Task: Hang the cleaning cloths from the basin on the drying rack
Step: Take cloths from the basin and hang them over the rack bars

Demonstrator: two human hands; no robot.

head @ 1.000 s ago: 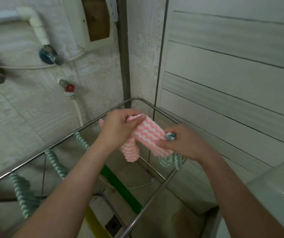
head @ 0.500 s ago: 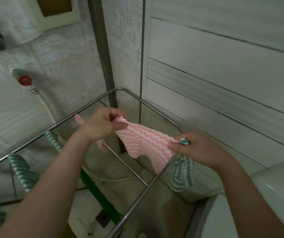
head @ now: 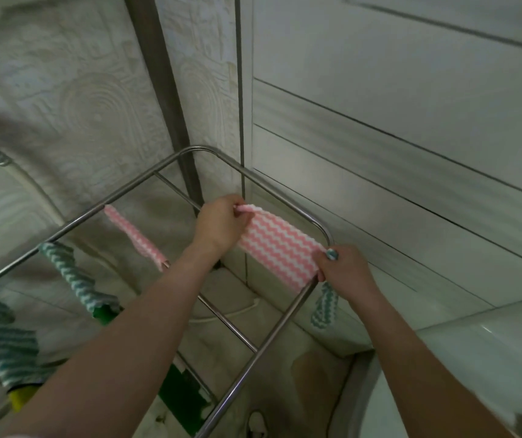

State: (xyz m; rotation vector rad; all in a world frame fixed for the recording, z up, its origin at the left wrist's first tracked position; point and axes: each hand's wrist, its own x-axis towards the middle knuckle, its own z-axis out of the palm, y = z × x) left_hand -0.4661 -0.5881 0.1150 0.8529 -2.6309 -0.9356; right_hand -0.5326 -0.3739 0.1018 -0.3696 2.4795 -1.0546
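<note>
A: At the far corner of the drying rack [head: 269, 343], what's happening?
B: A pink cloth [head: 280, 251] is stretched between both hands. The left hand [head: 221, 229] pinches its far edge; the right hand [head: 345, 273] grips the near end by the rail.
A: Anything else held?
B: A green cloth [head: 324, 311] dangles from the right hand. Leftward, another pink one [head: 136, 238] and striped green ones [head: 76, 276] hang on the bars.

Dim greenish light, perhaps slightly blurred
</note>
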